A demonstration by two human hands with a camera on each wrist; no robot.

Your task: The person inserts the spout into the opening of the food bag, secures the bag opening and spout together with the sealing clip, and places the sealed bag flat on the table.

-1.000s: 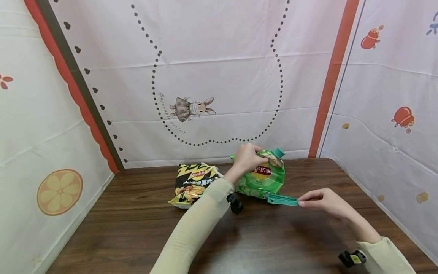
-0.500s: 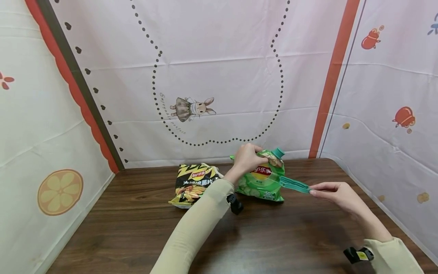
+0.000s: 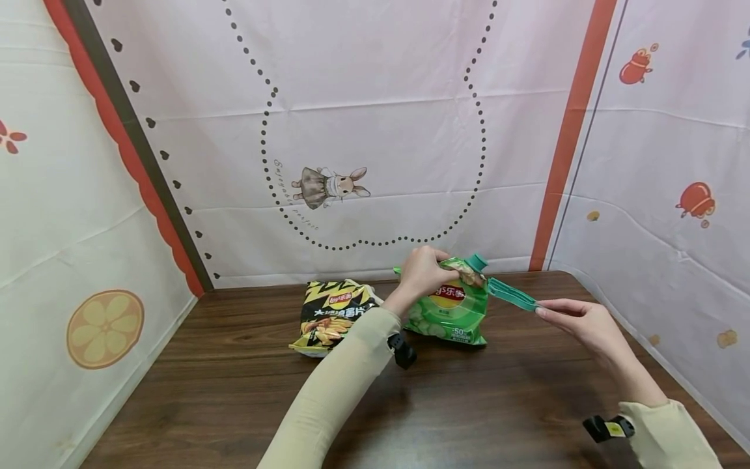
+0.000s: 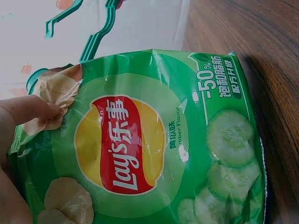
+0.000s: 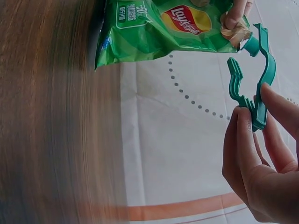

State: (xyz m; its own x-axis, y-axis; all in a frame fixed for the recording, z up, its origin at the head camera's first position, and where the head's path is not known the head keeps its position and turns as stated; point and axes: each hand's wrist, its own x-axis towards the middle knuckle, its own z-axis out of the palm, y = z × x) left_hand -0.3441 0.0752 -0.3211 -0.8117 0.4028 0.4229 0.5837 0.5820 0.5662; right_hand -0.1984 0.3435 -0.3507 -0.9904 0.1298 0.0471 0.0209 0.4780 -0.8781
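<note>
My left hand (image 3: 423, 272) pinches the folded top of a green Lay's chip bag (image 3: 448, 312), which stands tilted on the table. Its thumb presses the bag's front in the left wrist view. A round green cap-like piece (image 3: 476, 262) sticks out at the bag's top right corner. My right hand (image 3: 586, 326) pinches one end of a green plastic bag clip (image 3: 511, 294) between thumb and fingers. In the right wrist view the clip's two arms stand spread apart, pointing at the bag's top corner near the cap. In that view a gap shows between the clip and bag.
A black and yellow chip bag (image 3: 331, 316) lies left of the green one, partly behind my left forearm. Both bags are on a dark brown wooden table (image 3: 234, 391). Printed cloth (image 3: 375, 130) hangs behind and along both sides.
My right hand has raised the clip from the bag's lower right edge to its upper right, moving slightly rightward. The clip's arms have tilted upward. The left hand and both bags have stayed put.
</note>
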